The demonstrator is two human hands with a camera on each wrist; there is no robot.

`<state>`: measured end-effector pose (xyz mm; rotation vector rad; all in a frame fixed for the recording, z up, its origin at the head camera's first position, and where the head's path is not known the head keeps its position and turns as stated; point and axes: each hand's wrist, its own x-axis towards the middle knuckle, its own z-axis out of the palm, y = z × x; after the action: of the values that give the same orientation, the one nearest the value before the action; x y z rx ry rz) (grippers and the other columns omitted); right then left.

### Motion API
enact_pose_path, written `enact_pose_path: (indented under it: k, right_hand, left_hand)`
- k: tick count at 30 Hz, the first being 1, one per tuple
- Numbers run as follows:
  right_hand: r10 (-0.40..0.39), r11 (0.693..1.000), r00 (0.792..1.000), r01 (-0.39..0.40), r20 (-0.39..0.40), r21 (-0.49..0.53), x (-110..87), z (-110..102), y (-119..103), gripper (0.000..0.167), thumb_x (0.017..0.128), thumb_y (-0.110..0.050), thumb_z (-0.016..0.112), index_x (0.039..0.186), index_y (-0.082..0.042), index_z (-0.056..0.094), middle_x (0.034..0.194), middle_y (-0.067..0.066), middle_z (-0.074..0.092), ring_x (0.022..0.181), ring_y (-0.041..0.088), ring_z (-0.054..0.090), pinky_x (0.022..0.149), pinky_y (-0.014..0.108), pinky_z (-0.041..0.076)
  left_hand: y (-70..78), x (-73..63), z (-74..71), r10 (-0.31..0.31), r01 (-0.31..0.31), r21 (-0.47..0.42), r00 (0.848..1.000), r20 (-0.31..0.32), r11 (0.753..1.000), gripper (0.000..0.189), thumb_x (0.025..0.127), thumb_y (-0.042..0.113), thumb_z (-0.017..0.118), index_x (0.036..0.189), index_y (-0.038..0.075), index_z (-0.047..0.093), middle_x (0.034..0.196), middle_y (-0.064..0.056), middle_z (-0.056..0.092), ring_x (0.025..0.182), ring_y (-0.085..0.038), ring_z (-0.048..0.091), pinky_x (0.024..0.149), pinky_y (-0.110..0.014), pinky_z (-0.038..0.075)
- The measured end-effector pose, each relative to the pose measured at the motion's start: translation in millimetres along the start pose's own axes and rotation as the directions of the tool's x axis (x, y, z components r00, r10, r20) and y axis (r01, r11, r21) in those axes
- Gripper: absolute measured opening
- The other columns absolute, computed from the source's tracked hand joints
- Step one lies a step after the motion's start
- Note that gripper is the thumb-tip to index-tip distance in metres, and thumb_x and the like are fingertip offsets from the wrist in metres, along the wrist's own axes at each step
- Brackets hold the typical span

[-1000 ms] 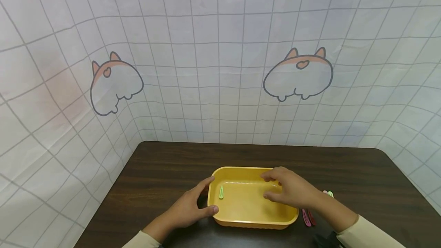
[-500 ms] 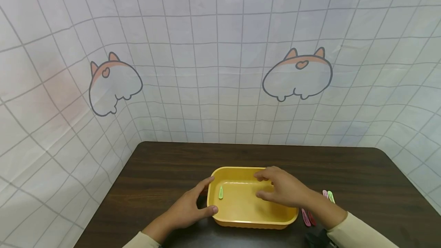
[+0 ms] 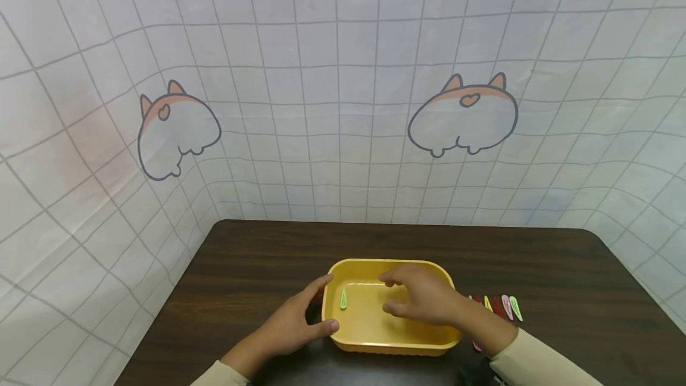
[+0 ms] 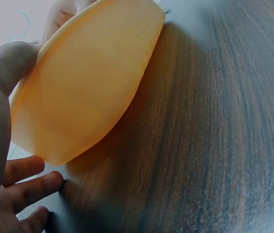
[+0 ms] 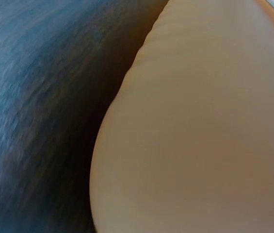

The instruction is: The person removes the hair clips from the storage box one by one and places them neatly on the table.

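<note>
A yellow plastic tray stands near the front of the dark table, with one light green hair clip lying inside at its left. My left hand holds the tray's left end, thumb at the near corner and index finger at the far one. In the left wrist view the thumb lies on the rim and other fingers spread low beside the wall. Over the tray's right half hovers my right hand, thumb and index finger apart, nothing visible between them. The right wrist view shows mostly the tray's outer wall.
Right of the tray lies a row of hair clips in red, yellow, pink and green, ending in a green clip. A pink clip is partly hidden by the right forearm. A white grid-patterned curtain hangs behind the wood-grain table.
My right hand has moved left over the tray, uncovering more hair clips on the table. The left hand, the tray and the green clip inside have stayed put.
</note>
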<state>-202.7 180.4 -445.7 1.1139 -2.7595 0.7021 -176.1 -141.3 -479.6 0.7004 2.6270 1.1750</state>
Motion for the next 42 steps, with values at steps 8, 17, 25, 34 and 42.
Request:
enact_pose_path:
  k: [8,17,25,34,42]
  right_hand:
    - [0.031,0.999,0.999,-0.032,0.036,0.01,7.4,8.1,-8.0,0.045,0.09,-0.038,0.077,0.125,-0.011,0.07,0.11,-0.003,0.069,0.104,0.016,0.062,0.089,0.042,0.052]
    - [0.065,0.997,0.995,-0.068,0.07,0.042,12.5,17.9,-13.2,0.047,0.089,-0.039,0.078,0.126,-0.012,0.07,0.112,-0.003,0.068,0.107,0.016,0.061,0.093,0.043,0.051]
    - [0.084,0.995,0.992,-0.088,0.095,0.039,17.7,21.8,-20.0,0.049,0.09,-0.043,0.076,0.128,-0.013,0.069,0.112,-0.005,0.068,0.109,0.016,0.06,0.093,0.042,0.051]
    - [0.062,0.997,0.992,-0.066,0.11,0.03,27.2,28.7,-26.1,0.049,0.09,-0.042,0.076,0.128,-0.013,0.07,0.112,-0.004,0.069,0.109,0.017,0.06,0.093,0.04,0.051]
    - [0.084,0.996,0.986,-0.088,0.141,0.018,32.0,29.7,-31.0,0.05,0.091,-0.044,0.075,0.13,-0.013,0.069,0.112,-0.005,0.068,0.111,0.016,0.059,0.09,0.039,0.052]
  left_hand:
    - [-1.9,-0.2,0.7,0.014,-0.014,-0.007,1.0,0.0,1.0,0.086,0.094,0.052,0.071,0.163,0.028,0.025,0.146,-0.001,0.054,0.13,-0.022,0.055,0.105,-0.058,0.042]
    - [-3.1,-0.5,1.3,0.022,-0.022,-0.008,1.0,0.005,1.0,0.086,0.094,0.052,0.071,0.163,0.029,0.025,0.146,0.0,0.055,0.13,-0.021,0.055,0.105,-0.057,0.042]
    - [-0.6,-1.3,0.0,0.023,-0.023,-0.008,1.0,0.004,1.0,0.086,0.094,0.052,0.071,0.163,0.027,0.026,0.144,-0.001,0.056,0.127,-0.02,0.056,0.104,-0.057,0.042]
    - [0.4,-1.7,-0.7,0.012,-0.012,0.001,1.0,0.008,1.0,0.087,0.094,0.055,0.07,0.163,0.027,0.026,0.145,-0.001,0.055,0.129,-0.021,0.055,0.105,-0.056,0.043]
    - [-1.8,-1.2,-0.6,0.024,-0.024,0.0,1.0,0.006,1.0,0.086,0.095,0.052,0.07,0.163,0.025,0.025,0.146,-0.002,0.054,0.13,-0.022,0.055,0.104,-0.057,0.043]
